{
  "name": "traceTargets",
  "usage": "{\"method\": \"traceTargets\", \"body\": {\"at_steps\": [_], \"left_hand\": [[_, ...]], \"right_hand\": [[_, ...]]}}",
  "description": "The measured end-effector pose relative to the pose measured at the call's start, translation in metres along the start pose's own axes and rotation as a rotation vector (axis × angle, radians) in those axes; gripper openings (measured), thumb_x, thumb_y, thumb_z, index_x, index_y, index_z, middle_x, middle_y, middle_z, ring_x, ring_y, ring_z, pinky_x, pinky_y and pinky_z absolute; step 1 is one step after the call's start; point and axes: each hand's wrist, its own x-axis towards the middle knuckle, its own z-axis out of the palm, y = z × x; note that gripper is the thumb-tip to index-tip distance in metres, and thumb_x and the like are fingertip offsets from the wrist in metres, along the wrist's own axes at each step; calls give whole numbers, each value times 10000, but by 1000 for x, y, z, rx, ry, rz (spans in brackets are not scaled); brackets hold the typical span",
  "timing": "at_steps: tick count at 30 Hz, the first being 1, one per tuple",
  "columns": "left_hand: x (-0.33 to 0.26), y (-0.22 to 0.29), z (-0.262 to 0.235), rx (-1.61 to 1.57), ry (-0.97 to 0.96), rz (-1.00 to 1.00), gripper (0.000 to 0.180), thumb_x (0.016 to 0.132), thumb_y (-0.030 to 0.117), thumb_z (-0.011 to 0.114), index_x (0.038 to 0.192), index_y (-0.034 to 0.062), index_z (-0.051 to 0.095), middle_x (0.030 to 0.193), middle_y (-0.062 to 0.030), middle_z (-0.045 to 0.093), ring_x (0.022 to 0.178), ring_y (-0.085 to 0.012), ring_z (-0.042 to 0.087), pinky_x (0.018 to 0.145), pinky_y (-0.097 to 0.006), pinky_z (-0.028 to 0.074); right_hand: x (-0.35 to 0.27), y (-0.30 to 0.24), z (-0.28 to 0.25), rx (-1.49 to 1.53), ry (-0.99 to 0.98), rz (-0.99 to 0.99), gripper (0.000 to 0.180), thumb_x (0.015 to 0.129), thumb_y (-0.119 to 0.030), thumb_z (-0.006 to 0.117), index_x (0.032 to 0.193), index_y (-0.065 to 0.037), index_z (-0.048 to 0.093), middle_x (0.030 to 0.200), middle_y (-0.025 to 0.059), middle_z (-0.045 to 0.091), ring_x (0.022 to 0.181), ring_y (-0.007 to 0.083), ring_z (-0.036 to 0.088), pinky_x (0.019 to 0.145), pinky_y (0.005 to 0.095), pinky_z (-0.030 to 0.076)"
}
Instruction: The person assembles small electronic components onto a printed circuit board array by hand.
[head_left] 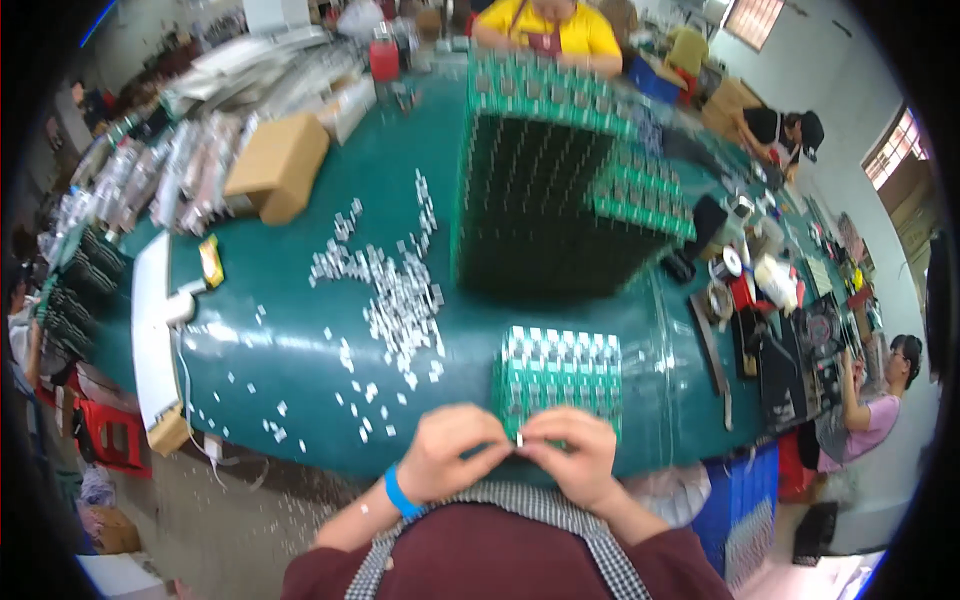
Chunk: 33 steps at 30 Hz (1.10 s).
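Observation:
My left hand, with a blue band at the wrist, meets my right hand at the near edge of a stack of green circuit boards. Both are closed in a pinch, fingertips almost touching. Between them is a small white piece, like the loose white bits on the table; its exact kind is too small to tell. The boards carry rows of silvery square parts on top. Fingers hide the stack's near left corner.
Scattered small white pieces lie left of the stack on the green table. Tall stacked circuit boards stand beyond. A cardboard box and a long white lamp are at left. Tools and a fan crowd the right; other people sit around.

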Motion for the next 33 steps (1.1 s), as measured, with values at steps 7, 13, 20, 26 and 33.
{"method": "traceTargets", "body": {"at_steps": [7,13,20,26,33], "left_hand": [[-1,-77,-40,913,115,-374,204,835,160,608,694,36,531,659,-135,549,667,-340,546,614,-447,427],[-6,-90,-27,822,37,-315,232,744,72,669,956,69,573,957,-82,546,940,-300,525,790,-404,411],[-18,-106,-9,833,-3,-302,299,708,92,710,980,77,585,944,-68,549,951,-261,522,808,-382,395],[-16,-103,-11,988,151,-398,402,714,111,714,1093,86,580,1021,-61,545,950,-260,519,822,-379,382],[-16,-106,-12,917,125,-389,217,772,87,660,972,85,576,925,-47,578,894,-247,543,801,-379,376]], "right_hand": [[55,33,-46,-191,90,173,123,766,-8,687,888,9,686,880,89,670,739,155,643,655,268,514],[80,25,-33,-389,-198,37,129,761,-14,680,890,-6,683,854,97,653,772,217,648,667,303,510],[69,36,-18,-611,-280,-132,122,758,-34,661,880,-28,664,851,102,638,795,290,628,698,371,510],[69,41,-16,-726,-277,-260,123,742,-23,654,862,-48,668,854,78,638,786,265,630,676,361,515],[68,39,-13,-754,-293,-267,129,738,-16,641,859,-51,669,846,62,619,769,247,620,655,347,513]]}}
